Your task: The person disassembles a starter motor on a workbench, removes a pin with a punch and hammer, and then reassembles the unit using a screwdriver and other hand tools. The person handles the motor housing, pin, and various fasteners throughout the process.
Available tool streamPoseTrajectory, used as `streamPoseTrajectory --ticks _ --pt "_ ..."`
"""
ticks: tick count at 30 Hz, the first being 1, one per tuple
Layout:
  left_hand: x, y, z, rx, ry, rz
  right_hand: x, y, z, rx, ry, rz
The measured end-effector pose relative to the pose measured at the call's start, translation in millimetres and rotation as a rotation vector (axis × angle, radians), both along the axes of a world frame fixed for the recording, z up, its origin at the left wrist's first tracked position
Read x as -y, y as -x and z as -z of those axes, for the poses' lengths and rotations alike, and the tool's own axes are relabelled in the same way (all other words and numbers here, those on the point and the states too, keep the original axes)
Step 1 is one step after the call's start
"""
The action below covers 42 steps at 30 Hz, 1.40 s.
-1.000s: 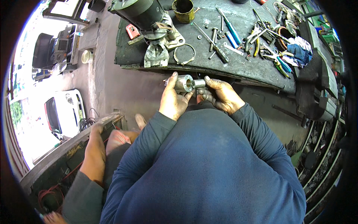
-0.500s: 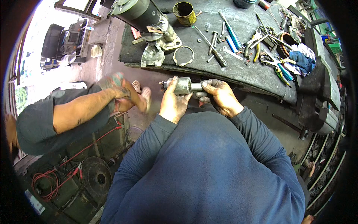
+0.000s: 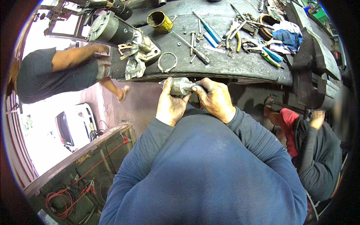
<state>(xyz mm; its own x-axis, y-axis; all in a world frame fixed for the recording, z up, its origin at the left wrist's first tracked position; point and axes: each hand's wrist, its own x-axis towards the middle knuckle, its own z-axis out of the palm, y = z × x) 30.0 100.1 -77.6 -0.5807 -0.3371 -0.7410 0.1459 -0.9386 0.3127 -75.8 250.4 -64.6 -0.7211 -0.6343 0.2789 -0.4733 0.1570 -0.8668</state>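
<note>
I hold a starter solenoid in front of my chest, just off the near edge of the bench. My left hand (image 3: 170,106) is closed around its silvery cylindrical body (image 3: 178,86), thumb on top, with the terminal end pointing left. Thumb and fingers of my right hand (image 3: 218,99) pinch the narrower plunger (image 3: 191,85) at the other end, which is partly covered by the thumb. Beyond my hands, a starter motor (image 3: 120,33) lies on the bench. Beside it is a round metal clamp ring (image 3: 167,71).
The dark bench (image 3: 240,69) carries a yellow can (image 3: 164,27), a black-handled screwdriver (image 3: 203,57), a blue screwdriver (image 3: 212,34), pliers (image 3: 273,55) and a blue rag (image 3: 288,37). A vise (image 3: 313,56) stands right. One person (image 3: 37,77) is at left, another (image 3: 320,161) at right.
My view has shifted, so the bench things sit further left. Less of the plunger shows between my hands. The person at left has moved farther ahead; another person has appeared at right.
</note>
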Motion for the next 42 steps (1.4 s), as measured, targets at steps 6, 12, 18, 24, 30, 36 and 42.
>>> streamPoseTrajectory --ticks 6,12,18,24,30,36,42 --pt "-9.8 9.6 -18.9 -0.097 0.111 0.157 -14.4 -6.8 -17.4 0.138 -0.068 0.075" --pt "-3.5 6.5 -21.8 -0.139 0.063 0.145 -0.4 -4.5 -20.2 -0.180 -0.068 0.041" --pt "12.4 3.6 -34.4 -0.210 0.102 0.148 2.4 -0.4 -33.2 0.101 -0.085 -0.048" --pt "34.1 -23.8 -42.1 -0.229 0.306 0.301 1.4 -7.7 -37.8 0.256 -0.184 -0.160" --pt "56.2 -45.9 -79.4 -0.456 0.524 0.200 28.5 -35.2 -53.8 -0.225 -0.114 -0.181" --pt "92.0 -54.3 -110.5 -0.422 0.625 0.347 63.8 -43.0 -70.7 -0.418 -0.087 -0.175" --pt "94.3 -44.5 -116.4 -0.358 0.761 0.319 74.6 -27.8 -69.0 -0.390 -0.108 -0.233"
